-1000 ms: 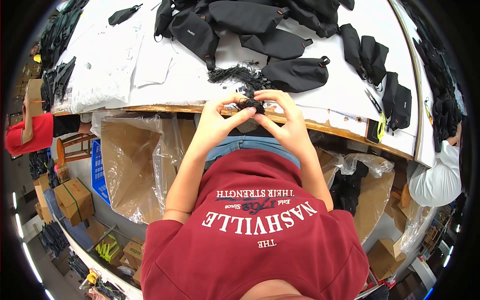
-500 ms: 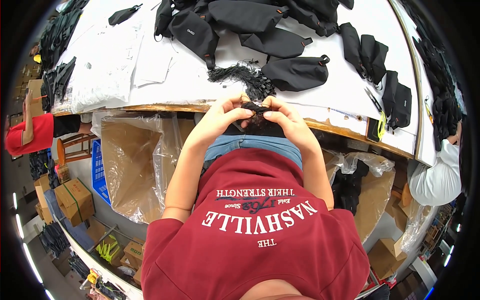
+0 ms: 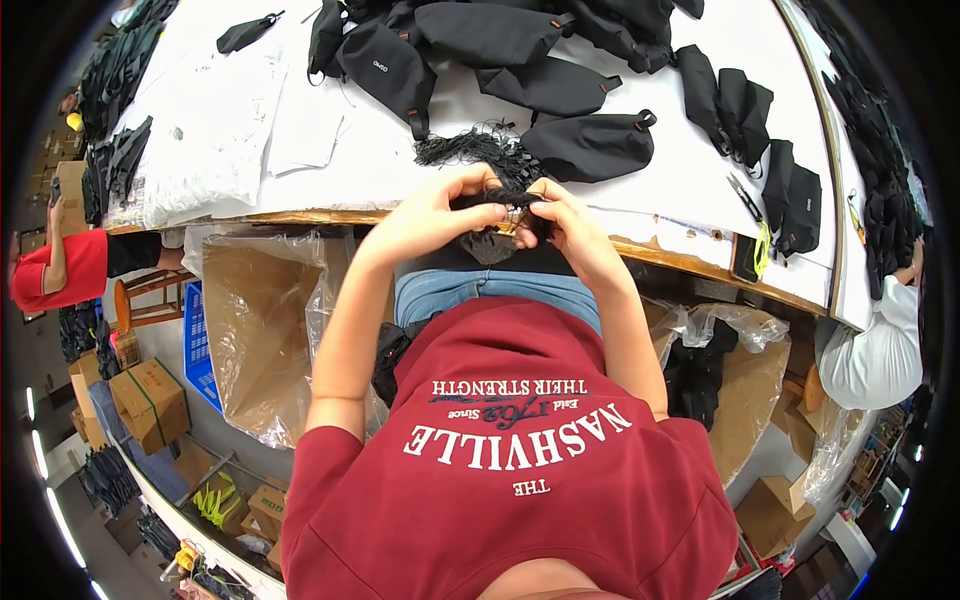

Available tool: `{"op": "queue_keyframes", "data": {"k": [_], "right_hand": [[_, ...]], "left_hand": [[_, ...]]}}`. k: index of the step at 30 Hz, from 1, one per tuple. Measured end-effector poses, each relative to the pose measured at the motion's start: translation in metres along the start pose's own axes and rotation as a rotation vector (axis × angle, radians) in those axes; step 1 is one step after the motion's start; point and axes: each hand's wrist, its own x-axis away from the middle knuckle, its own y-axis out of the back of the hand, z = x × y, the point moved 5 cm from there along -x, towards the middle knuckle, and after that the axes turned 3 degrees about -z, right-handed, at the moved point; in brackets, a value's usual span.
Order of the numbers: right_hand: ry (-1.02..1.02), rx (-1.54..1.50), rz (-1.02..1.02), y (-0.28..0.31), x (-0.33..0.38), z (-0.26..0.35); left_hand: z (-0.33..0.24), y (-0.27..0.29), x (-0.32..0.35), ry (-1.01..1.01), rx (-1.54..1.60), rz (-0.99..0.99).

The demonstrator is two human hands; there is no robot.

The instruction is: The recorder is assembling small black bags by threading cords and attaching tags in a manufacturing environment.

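At the table's near edge, my left hand [image 3: 447, 212] and my right hand [image 3: 566, 218] are closed, facing each other. Between their fingers they pinch a small bundle of thin black cords [image 3: 514, 198]. Part of this bundle is hidden behind the fingers, and something dark hangs below it. Just beyond my fingers a loose heap of black cords [image 3: 470, 147] lies on the white table. To the heap's right rests a black pouch [image 3: 590, 146] with a loop at its end. More black pouches [image 3: 388, 75] are piled farther back.
Small scissors [image 3: 745, 196] and a yellow-green tool [image 3: 763, 250] lie at the table's right. Plastic-lined cardboard boxes [image 3: 265, 330] stand below the edge on both sides. A person in red [image 3: 62, 268] is at far left, another in white [image 3: 875, 350] at far right.
My left hand has shifted up and slightly left, with its forearm swung outward. The cord bundle has risen a little and looks looser between my fingers.
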Motion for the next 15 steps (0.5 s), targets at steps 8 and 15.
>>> {"op": "queue_keyframes", "data": {"k": [8,15], "right_hand": [[-0.089,-0.151,-0.106,-0.012,-0.017,-0.008],[-0.150,-0.537,-0.076,-0.042,-0.079,-0.053]], "left_hand": [[-0.059,0.016,-0.058,-0.528,-0.985,0.072],[-0.031,0.041,-0.059,-0.656,-1.232,-0.211]]}}
